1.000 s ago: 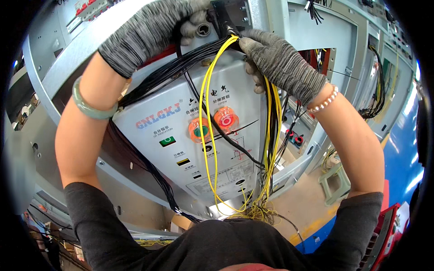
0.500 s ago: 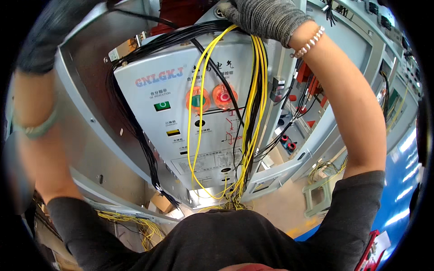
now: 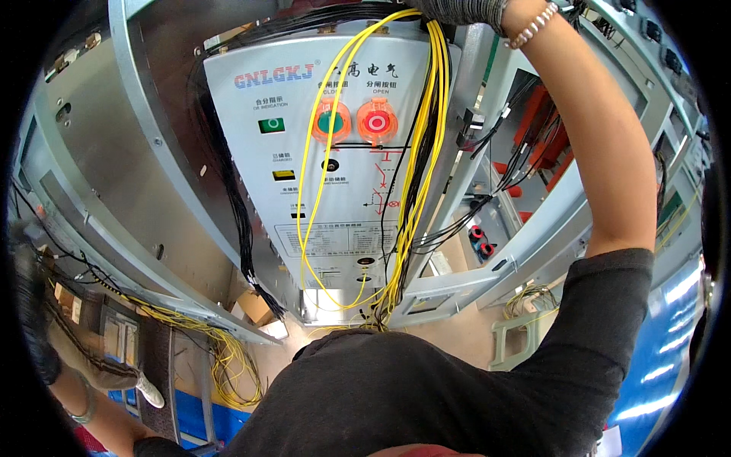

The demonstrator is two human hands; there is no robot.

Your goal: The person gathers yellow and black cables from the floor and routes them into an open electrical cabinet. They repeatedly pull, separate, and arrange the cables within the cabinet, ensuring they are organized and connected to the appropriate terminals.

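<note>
My right hand (image 3: 466, 9), in a grey knit glove, is at the top edge beside the upper end of the yellow wires (image 3: 428, 152); its fingers are out of view. These wires hang with black ones down the front of a grey switchgear panel (image 3: 236, 152), which has a green button (image 3: 330, 123) and a red button (image 3: 378, 122) under orange covers. A black wire bundle (image 3: 242, 221) runs along the panel's top and down its left side. My left hand (image 3: 32, 312), in a dark glove, is low at the far left rim, its fingers too dark and blurred to read.
Open metal cabinet frames (image 3: 137, 114) stand on both sides. A pile of yellow wire (image 3: 228, 365) hangs at lower left, near another person's white shoe (image 3: 150, 391). On the floor at right is a pale green stool (image 3: 502, 343). A cardboard box (image 3: 255, 305) lies below the panel.
My left hand has dropped from the upper left to the far left rim. My right hand has shifted up, partly out of view. The black cable slanting across the panel is gone from there.
</note>
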